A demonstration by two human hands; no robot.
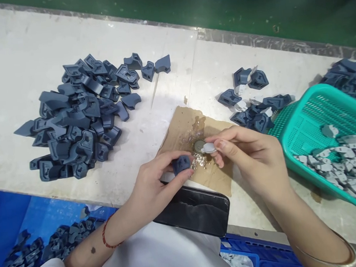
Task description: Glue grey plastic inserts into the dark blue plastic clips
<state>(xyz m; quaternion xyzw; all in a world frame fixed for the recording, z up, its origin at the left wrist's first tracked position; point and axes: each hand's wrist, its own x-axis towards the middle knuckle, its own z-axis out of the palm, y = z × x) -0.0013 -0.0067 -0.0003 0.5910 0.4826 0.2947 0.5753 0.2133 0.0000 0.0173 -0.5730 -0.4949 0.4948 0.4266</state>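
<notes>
Between the thumb and fingers of my left hand is a dark blue-grey plastic part, its hollow side partly in view. My right hand pinches a small light grey plastic piece by one end. The free end of that piece is over a small round dish, and I cannot tell whether they touch. Both hands are above a brown cardboard sheet with wet stains and a shiny patch beside the dish. The two held parts are apart.
A large pile of blue-grey parts lies on the left of the table. Several parts with light grey pieces lie at the right, near a green basket holding light grey pieces. A black phone lies at the front edge; blue bins stand below.
</notes>
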